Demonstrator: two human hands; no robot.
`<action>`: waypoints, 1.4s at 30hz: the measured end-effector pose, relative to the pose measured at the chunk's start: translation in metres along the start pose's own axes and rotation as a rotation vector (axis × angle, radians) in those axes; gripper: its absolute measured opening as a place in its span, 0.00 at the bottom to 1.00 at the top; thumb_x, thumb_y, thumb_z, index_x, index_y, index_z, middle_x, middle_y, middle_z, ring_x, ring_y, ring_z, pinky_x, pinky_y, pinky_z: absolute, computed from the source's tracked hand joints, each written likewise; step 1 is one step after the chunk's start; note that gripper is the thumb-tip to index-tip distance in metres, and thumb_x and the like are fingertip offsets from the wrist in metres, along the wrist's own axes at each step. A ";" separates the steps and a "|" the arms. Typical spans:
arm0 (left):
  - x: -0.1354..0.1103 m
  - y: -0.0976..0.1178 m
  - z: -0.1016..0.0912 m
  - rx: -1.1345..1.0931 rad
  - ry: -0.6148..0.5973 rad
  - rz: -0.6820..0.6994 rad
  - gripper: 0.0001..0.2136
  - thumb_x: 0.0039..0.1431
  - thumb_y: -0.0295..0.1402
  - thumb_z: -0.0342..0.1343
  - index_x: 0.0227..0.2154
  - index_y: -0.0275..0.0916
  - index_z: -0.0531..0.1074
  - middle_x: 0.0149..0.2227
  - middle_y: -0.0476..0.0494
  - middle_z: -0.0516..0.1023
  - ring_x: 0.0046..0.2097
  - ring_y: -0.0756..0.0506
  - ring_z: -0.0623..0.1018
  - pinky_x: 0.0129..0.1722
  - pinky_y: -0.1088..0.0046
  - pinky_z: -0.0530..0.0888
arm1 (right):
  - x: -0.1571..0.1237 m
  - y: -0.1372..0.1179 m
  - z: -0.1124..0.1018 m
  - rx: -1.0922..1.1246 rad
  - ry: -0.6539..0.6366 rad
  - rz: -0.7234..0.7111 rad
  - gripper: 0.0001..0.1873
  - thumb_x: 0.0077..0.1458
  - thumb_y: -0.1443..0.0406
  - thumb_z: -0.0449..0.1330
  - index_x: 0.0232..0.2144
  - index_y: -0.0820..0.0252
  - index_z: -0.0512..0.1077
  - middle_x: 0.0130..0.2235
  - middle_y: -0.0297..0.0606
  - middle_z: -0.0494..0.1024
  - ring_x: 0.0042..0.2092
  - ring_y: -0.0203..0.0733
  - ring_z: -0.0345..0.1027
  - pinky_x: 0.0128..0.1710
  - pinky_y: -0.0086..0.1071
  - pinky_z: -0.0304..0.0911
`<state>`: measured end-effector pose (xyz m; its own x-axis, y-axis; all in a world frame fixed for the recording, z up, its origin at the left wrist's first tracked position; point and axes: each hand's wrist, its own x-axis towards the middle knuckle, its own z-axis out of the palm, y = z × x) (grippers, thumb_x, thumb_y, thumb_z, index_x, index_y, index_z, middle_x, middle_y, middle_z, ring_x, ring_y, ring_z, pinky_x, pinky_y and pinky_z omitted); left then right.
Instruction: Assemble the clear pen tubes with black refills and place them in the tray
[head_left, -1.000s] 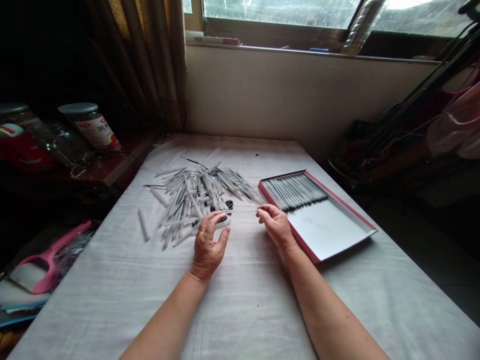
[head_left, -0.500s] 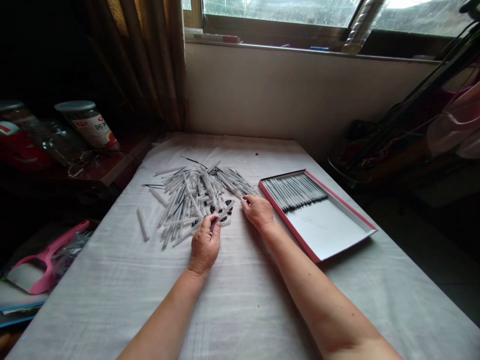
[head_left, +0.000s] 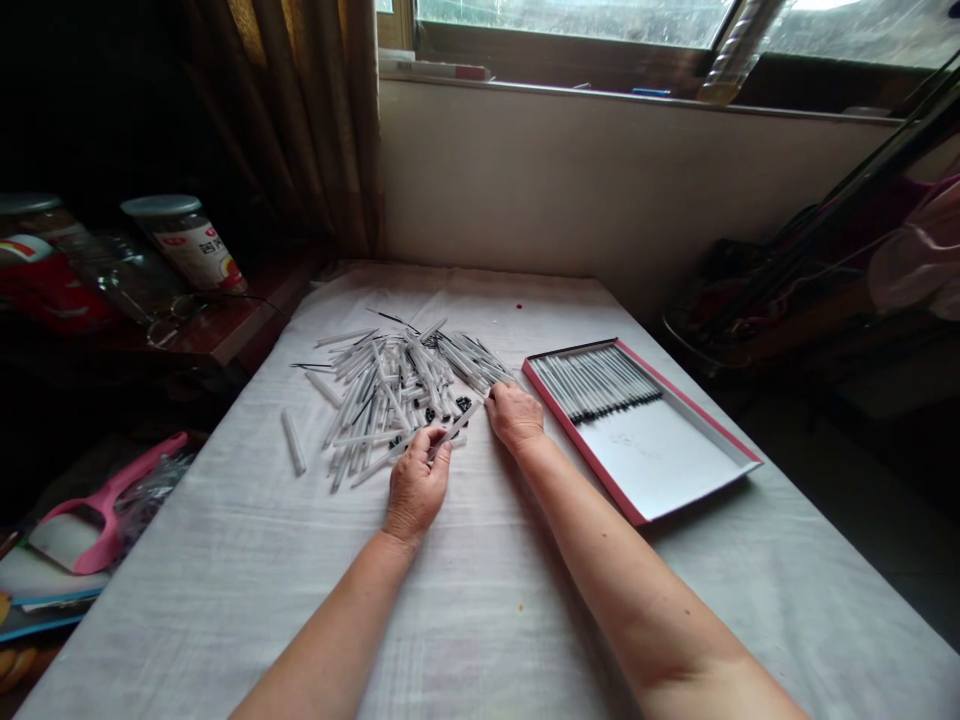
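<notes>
We are pinching one clear tube in our left hand at the near edge of the pile; our right hand is touching the pile's right side, its grip hidden; the heaped tubes are defying counting.

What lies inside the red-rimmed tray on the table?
A row of clear tubes with dark tips fills the far end of the tray; the near part shows bare white floor. Whatever lies beneath the tubes is covered.

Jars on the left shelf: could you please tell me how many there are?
2: a white-labelled jar beside the curtain, and a red-labelled jar at the left edge. A glassy shape between them may be a third.
</notes>
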<state>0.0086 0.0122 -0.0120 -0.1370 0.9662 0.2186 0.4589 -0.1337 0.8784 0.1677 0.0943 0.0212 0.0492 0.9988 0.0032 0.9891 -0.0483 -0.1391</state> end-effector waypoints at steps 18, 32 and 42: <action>0.002 -0.008 -0.002 -0.082 0.055 0.196 0.12 0.61 0.34 0.53 0.43 0.41 0.78 0.40 0.43 0.80 0.42 0.46 0.78 0.45 0.69 0.74 | -0.034 0.066 -0.019 1.420 0.511 0.217 0.20 0.45 0.51 0.63 0.32 0.62 0.75 0.23 0.31 0.72 0.23 0.32 0.62 0.22 0.26 0.59; 0.002 -0.008 -0.002 -0.043 0.077 0.203 0.12 0.62 0.35 0.53 0.43 0.40 0.78 0.39 0.43 0.80 0.42 0.46 0.79 0.45 0.69 0.75 | -0.044 0.083 -0.055 1.354 0.396 0.024 0.18 0.47 0.52 0.65 0.29 0.61 0.73 0.26 0.34 0.75 0.23 0.32 0.65 0.21 0.25 0.61; -0.001 -0.005 -0.002 0.018 0.028 0.289 0.11 0.61 0.33 0.53 0.42 0.41 0.78 0.40 0.42 0.81 0.43 0.45 0.79 0.47 0.67 0.74 | -0.042 0.075 -0.049 1.317 0.200 -0.002 0.18 0.44 0.52 0.66 0.28 0.62 0.76 0.26 0.37 0.77 0.24 0.34 0.66 0.21 0.27 0.59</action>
<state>0.0044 0.0117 -0.0154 -0.0223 0.8822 0.4704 0.4982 -0.3981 0.7702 0.2471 0.0484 0.0587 0.1796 0.9746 0.1336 0.1234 0.1125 -0.9860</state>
